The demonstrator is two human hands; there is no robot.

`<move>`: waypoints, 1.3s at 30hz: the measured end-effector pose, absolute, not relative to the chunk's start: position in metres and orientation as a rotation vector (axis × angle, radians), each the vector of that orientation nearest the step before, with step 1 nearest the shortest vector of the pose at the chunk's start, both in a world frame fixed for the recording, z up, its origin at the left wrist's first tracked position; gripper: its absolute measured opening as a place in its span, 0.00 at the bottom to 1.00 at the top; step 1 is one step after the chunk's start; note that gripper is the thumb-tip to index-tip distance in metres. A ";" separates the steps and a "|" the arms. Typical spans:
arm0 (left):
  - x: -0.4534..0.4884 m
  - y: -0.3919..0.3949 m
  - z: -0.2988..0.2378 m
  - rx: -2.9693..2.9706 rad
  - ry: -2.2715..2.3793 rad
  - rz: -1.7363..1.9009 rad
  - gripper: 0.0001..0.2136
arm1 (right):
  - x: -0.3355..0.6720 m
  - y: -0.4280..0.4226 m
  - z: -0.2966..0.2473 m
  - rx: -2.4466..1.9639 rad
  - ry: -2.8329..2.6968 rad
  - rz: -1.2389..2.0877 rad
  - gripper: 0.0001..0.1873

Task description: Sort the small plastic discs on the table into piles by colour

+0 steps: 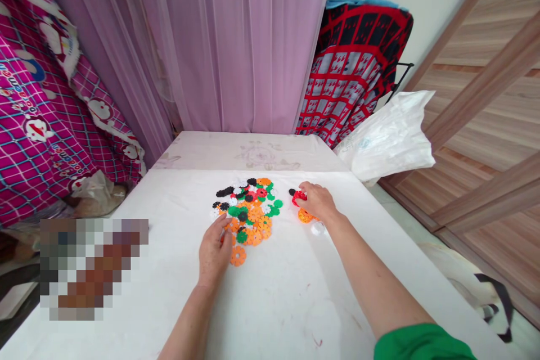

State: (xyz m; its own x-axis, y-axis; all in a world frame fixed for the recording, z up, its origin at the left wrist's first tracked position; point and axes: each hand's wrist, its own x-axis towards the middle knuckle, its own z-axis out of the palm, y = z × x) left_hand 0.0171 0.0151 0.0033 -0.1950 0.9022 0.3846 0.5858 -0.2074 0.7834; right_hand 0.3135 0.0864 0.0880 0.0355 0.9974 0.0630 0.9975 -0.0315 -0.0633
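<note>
Seen from above, a loose heap of notched flower-shaped discs [255, 215], orange, green, black, white and red, lies mid-desk [270, 304] on a white cover. The left hand [216, 247] rests at the heap's near left edge, fingers loosely bent; whether they grip a disc cannot be told. To the heap's right, the right hand [317, 201] has its fingers curled at red discs [298, 198], its hold unclear, with orange discs [304, 215] just below. Beyond hangs a lilac curtain [253, 45].
</note>
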 end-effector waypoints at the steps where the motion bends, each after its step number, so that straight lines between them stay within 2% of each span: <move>1: 0.017 0.015 0.003 1.745 1.731 1.361 0.14 | 0.313 0.087 0.087 -2.199 -2.128 0.002 0.20; 6: 0.016 0.016 0.002 1.764 1.712 1.367 0.14 | 0.315 0.085 0.089 -2.190 -2.104 -0.010 0.20; 11: 0.015 0.017 0.001 1.758 1.711 1.383 0.14 | 0.293 0.054 0.084 -2.019 -2.049 -0.040 0.11; 17: 0.015 0.017 0.001 1.749 1.714 1.372 0.14 | 0.241 0.003 0.046 -1.747 -2.090 0.248 0.10; 26: 0.016 0.019 0.004 1.895 1.729 1.294 0.15 | 0.230 -0.013 0.027 -1.704 -2.007 0.181 0.11; 29: 0.016 0.013 0.002 2.092 1.738 1.138 0.19 | 0.227 -0.018 0.026 -1.680 -2.030 0.122 0.13; 34: 0.013 -0.016 0.004 2.478 1.721 0.664 0.33 | 0.214 -0.030 0.026 -1.497 -2.164 0.049 0.21; 39: 0.018 -0.030 0.015 2.593 1.765 0.323 0.31 | 0.204 -0.030 0.025 -1.482 -2.276 0.078 0.22</move>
State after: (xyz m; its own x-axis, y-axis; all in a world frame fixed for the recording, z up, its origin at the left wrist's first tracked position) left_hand 0.0182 -0.0299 0.0148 0.3523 0.9193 0.1753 0.9218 -0.3733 0.1048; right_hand 0.2038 -0.0303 0.0250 -0.3425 0.8851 0.3152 0.8615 0.4297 -0.2705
